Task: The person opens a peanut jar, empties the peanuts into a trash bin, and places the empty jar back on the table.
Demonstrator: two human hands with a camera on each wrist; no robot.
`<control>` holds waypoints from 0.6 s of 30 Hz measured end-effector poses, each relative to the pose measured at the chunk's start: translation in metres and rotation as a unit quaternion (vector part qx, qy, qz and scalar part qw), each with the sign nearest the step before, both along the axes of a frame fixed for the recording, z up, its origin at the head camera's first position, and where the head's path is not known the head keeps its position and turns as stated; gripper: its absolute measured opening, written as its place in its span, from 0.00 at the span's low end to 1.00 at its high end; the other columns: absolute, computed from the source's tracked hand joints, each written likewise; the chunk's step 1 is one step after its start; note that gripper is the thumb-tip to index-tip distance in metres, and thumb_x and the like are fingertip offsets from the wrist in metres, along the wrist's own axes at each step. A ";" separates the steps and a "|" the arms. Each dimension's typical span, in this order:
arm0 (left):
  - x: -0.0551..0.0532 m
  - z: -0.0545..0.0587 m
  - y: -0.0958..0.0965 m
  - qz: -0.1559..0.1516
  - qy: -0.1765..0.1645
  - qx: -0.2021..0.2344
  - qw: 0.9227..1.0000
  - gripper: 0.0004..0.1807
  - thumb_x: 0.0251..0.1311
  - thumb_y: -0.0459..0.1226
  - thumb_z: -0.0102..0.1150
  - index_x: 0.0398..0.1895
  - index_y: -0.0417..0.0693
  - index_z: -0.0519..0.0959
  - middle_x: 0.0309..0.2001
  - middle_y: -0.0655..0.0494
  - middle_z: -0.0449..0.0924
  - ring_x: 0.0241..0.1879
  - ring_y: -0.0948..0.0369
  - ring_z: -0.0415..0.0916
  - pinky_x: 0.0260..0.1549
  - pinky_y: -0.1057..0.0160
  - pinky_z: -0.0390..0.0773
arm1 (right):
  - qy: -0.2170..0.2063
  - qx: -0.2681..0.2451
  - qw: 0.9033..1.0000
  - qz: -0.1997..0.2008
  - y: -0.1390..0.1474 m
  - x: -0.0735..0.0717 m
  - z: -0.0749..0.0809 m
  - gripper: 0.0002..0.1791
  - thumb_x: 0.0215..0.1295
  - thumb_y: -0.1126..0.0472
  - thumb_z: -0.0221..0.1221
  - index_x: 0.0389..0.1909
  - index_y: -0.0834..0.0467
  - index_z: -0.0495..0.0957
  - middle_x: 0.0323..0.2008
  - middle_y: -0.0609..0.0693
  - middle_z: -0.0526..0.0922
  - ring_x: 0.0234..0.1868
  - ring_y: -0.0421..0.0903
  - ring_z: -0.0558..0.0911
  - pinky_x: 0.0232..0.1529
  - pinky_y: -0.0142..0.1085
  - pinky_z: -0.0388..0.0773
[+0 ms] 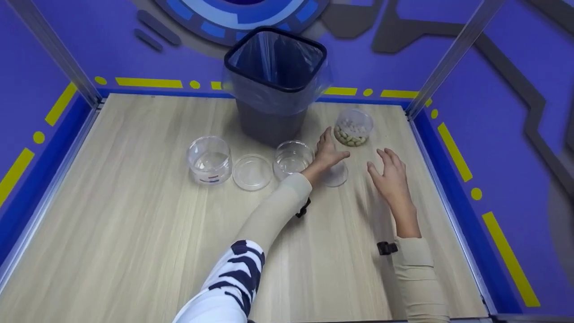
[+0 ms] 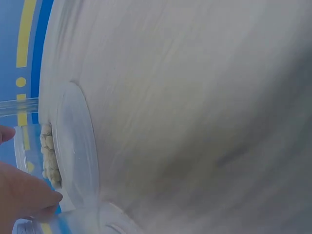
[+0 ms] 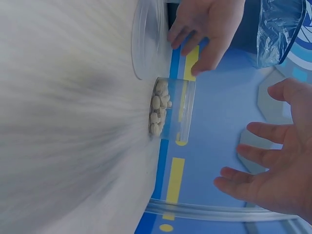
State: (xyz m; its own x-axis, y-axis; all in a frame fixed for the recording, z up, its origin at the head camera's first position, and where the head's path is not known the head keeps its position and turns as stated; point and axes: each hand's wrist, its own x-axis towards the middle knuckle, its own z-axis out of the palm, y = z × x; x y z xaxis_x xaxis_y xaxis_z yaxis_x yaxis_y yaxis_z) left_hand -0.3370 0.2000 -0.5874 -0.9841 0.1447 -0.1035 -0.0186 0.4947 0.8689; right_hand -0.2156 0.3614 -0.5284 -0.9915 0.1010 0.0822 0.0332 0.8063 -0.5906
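A clear round jar (image 1: 354,123) stands at the back right, its lower part filled with pale greenish oval pieces (image 3: 158,109) that look like nuts or beans. Just left of it my left hand (image 1: 328,153) reaches forward, fingers spread and holding nothing. My right hand (image 1: 391,177) hovers in front and to the right of the jar, also spread and bare. Under the left hand lies a clear round lid (image 2: 75,146), partly covered by it in the head view. Beside the left wrist is a second clear jar (image 1: 291,157), with no pieces showing inside.
Farther left stand a third clear jar (image 1: 210,159) and, to its right, another flat lid (image 1: 252,172). A grey bin (image 1: 271,119) with a plastic liner stands behind the jars. Patterned walls enclose the wooden table (image 1: 134,215) at the back and sides.
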 end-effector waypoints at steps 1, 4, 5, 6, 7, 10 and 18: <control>-0.002 0.000 0.001 0.004 -0.002 0.001 1.000 0.58 0.54 0.41 0.75 0.81 0.48 0.46 0.78 0.46 0.54 0.76 0.49 0.56 0.73 0.57 0.62 | 0.001 -0.002 1.000 -0.001 -0.001 0.000 0.000 0.34 0.75 0.50 0.53 0.74 0.66 0.63 0.76 0.67 0.57 0.75 0.69 0.55 0.72 0.63 0.56; -0.011 0.001 0.007 0.019 0.007 0.007 1.000 0.58 0.53 0.41 0.76 0.81 0.46 0.47 0.77 0.45 0.56 0.75 0.49 0.58 0.72 0.58 0.63 | 0.008 -0.005 1.000 -0.001 -0.002 -0.002 0.001 0.34 0.75 0.50 0.54 0.74 0.65 0.63 0.76 0.67 0.57 0.75 0.70 0.56 0.72 0.64 0.56; -0.015 0.001 0.009 0.026 0.010 0.009 1.000 0.58 0.53 0.40 0.76 0.81 0.45 0.48 0.76 0.45 0.57 0.74 0.49 0.59 0.72 0.58 0.63 | 0.011 -0.006 1.000 -0.001 -0.003 -0.003 0.002 0.34 0.75 0.50 0.54 0.74 0.65 0.63 0.76 0.67 0.57 0.74 0.70 0.56 0.72 0.64 0.56; -0.018 0.002 0.012 0.032 0.013 0.012 0.999 0.57 0.53 0.40 0.77 0.80 0.45 0.48 0.76 0.45 0.58 0.74 0.49 0.60 0.71 0.59 0.64 | 0.015 -0.009 1.000 -0.001 -0.003 -0.003 0.003 0.34 0.75 0.50 0.54 0.74 0.66 0.63 0.75 0.68 0.57 0.74 0.70 0.56 0.72 0.64 0.56; -0.022 0.002 0.015 0.038 0.015 0.014 0.999 0.57 0.52 0.39 0.77 0.80 0.44 0.49 0.75 0.45 0.59 0.73 0.49 0.61 0.71 0.59 0.64 | 0.018 -0.010 1.000 -0.001 -0.004 -0.004 0.004 0.34 0.75 0.50 0.54 0.74 0.66 0.64 0.75 0.68 0.57 0.74 0.70 0.56 0.71 0.65 0.56; -0.030 0.002 0.024 0.046 0.014 0.008 0.999 0.58 0.51 0.40 0.79 0.80 0.45 0.50 0.75 0.46 0.61 0.72 0.50 0.63 0.70 0.61 0.65 | 0.021 -0.017 1.000 -0.004 -0.004 -0.002 0.007 0.33 0.75 0.51 0.54 0.74 0.66 0.64 0.75 0.67 0.57 0.74 0.70 0.56 0.71 0.65 0.56; -0.045 -0.008 0.034 0.092 0.025 0.005 0.995 0.58 0.40 0.43 0.85 0.74 0.46 0.59 0.69 0.48 0.68 0.67 0.52 0.69 0.66 0.62 0.70 | 0.005 -0.037 0.999 -0.018 -0.006 0.000 0.010 0.35 0.76 0.49 0.52 0.76 0.64 0.61 0.77 0.65 0.55 0.76 0.69 0.54 0.72 0.65 0.54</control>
State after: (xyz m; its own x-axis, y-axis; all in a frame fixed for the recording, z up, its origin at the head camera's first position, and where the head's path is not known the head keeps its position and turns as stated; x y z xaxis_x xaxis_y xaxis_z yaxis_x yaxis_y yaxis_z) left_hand -0.3819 0.2343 -0.5955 -0.9979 -0.0370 -0.0535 -0.0647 0.4777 0.8761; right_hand -0.2154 0.3552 -0.5184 -0.9863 0.1422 0.0832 0.0546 0.7586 -0.6493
